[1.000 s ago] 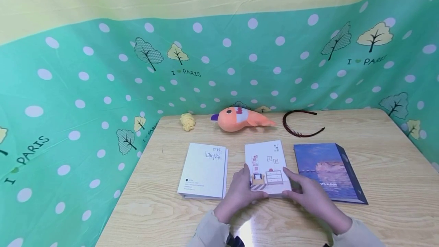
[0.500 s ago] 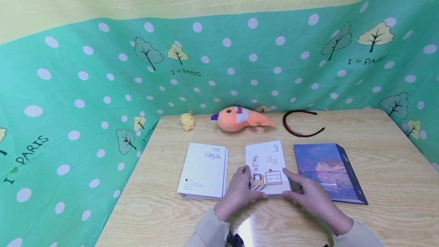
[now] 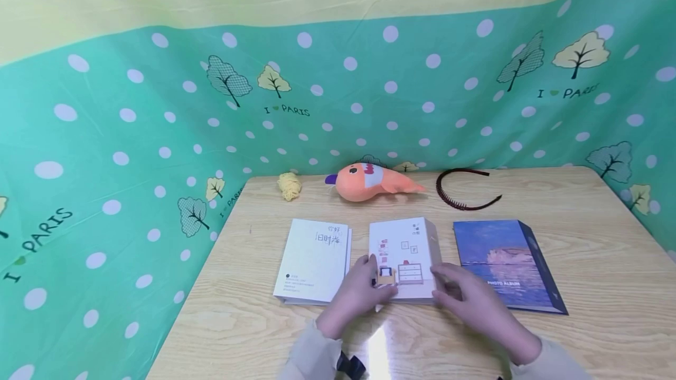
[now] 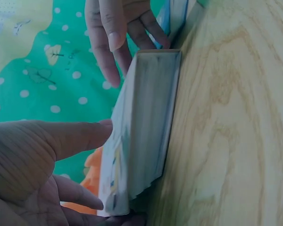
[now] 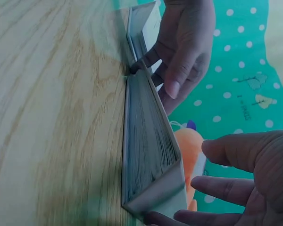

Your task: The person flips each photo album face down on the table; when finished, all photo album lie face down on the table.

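A white photo album (image 3: 404,251) with a furniture drawing lies front cover up on the table, its spine at the right. My left hand (image 3: 361,286) grips its left edge; in the right wrist view, curled fingertips (image 5: 140,67) sit at the cover's opening edge. The thumb is over the near corner. My right hand (image 3: 467,295) stays loosely spread beside the spine, fingertips close to it. From the left wrist, the page edges (image 4: 153,113) face the camera between the covers. Another white album (image 3: 313,260) lies to the left, a blue sea-picture album (image 3: 493,263) to the right.
Along the back of the wooden table (image 3: 227,339) lie a yellow yarn bundle (image 3: 289,186), an orange plush toy (image 3: 372,182) and a dark toothed headband (image 3: 459,204). A green dotted cloth (image 3: 327,98) hangs behind and at the left.
The middle album has shifted slightly left and turned, so its spine now shows. My left hand moved left with it, while the right hand's fingers have loosened at the spine.
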